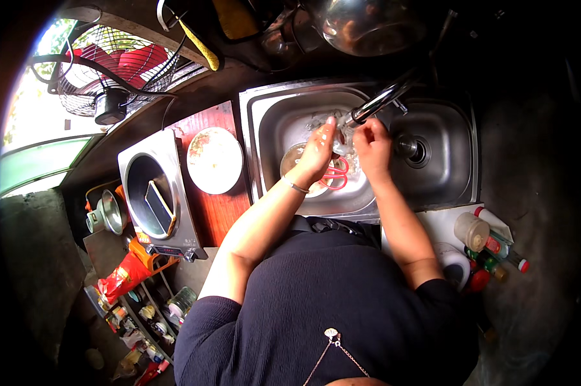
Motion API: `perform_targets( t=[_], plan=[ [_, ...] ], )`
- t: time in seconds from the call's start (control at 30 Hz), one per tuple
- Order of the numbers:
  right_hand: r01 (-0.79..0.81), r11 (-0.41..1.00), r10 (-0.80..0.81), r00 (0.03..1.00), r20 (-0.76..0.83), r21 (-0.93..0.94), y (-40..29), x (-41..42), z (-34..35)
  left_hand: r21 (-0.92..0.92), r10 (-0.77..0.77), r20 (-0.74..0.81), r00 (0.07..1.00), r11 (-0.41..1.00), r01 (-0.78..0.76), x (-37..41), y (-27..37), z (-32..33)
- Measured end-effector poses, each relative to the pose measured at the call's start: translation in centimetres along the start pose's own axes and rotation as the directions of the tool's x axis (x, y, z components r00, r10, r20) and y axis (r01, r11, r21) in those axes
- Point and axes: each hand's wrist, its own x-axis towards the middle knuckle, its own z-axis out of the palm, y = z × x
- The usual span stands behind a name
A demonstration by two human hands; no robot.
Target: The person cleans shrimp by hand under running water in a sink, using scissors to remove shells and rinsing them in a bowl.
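Both hands are over the left basin of a stainless steel sink [266,186], below the mouth of a chrome faucet [373,107]. My left hand [319,149] is wet, its thumb raised, at the left of a whitish, translucent wet item [342,144]; whether it grips this cannot be told. At the item's right is my right hand [373,147], fingers curled, with its fingertips hidden from clear view. Under my left hand, a round bowl [292,157] lies in the basin, and scissors with red handles [337,181] rest by it.
A white plate [214,160] with residue sits on a red board [218,212] left of the sink. Further left is an induction cooker [189,217]. Bottles and jars [471,231] stand at the lower right. A metal pot [367,29] is beyond the faucet, and a wire-caged fan [116,72] is at upper left.
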Motion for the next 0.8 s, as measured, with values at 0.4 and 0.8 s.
perform_targets(
  t=[0.4,0.8],
  plan=[
    [-0.049,0.973,-0.01,0.968,0.252,0.227,-0.8,0.1,-0.3,0.267,0.134,0.065,0.989,0.953,-0.147,0.4,1.3,-0.8],
    [-0.357,0.919,0.301,0.91,0.286,0.168,1.5,1.0,0.0,0.225,0.376,0.118,0.919,0.891,-0.394,0.8,0.4,-1.3]
  ],
)
